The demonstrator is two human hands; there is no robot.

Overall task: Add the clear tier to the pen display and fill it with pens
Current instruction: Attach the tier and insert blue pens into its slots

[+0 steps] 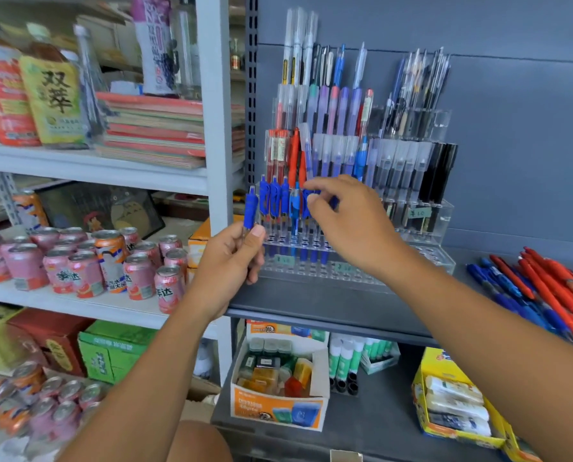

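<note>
Clear tier (311, 274): front, lowest step of acrylic pen display (443, 211), on grey shelf (311, 305). Blue pens (273, 201) upright in its left slots. L grip (231, 258): clamped on spare blue pen (250, 208), held upright just left of tier. R grip (345, 221): thumb + forefinger pinching row pen (309, 201) near its top. Loose red/blue pens (545, 295) lie on shelf, far right.

The clear tiered pen display (441, 261) is glossy, smooth plastic. The blue pens (275, 198) standing in it have shiny plastic bodies. The dark grey shelf (311, 301) looks like matt painted metal.
</note>
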